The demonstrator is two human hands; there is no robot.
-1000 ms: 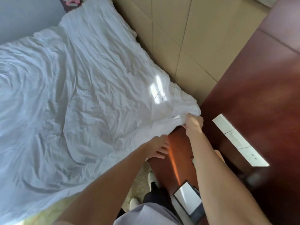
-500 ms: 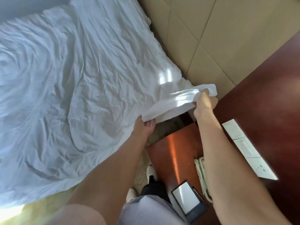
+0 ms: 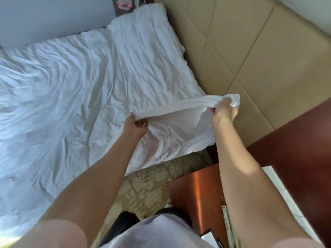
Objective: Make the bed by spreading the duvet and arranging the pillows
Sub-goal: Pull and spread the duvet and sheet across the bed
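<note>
Head view, looking down at the bed corner nearest the headboard.

Left hand (image 3: 136,124) is gripping the duvet (image 3: 71,97) edge, fingers (image 3: 141,123) curled under the fabric, thumb on top. Right hand (image 3: 223,111) is gripping the duvet corner, fingers closed round a bunched wad of cloth that is sticking out past the knuckles. Both hands are holding that edge raised off the mattress, the fabric pulled into a taut band between them and sagging below it.

Rest of the duvet is lying crumpled across the bed, covering it to the far side and reaching up toward the padded beige headboard (image 3: 250,51). White, heavily wrinkled, sunlit patches at lower left. Raised white bulk at the top by the headboard could be a pillow; cannot tell.

Patterned carpet (image 3: 152,185) is showing between bed and person. Reddish-brown wooden desk (image 3: 193,197) is standing just beside the bed on the right, with a dark-framed device (image 3: 211,238) with a pale screen lying at its near edge and a light cable (image 3: 226,217) beside that. White panel (image 3: 279,187) is sitting on the dark wood wall surface behind the right forearm.

No readable writing, brands or labels anywhere; a pink item at the top edge is too blurred to identify.
</note>
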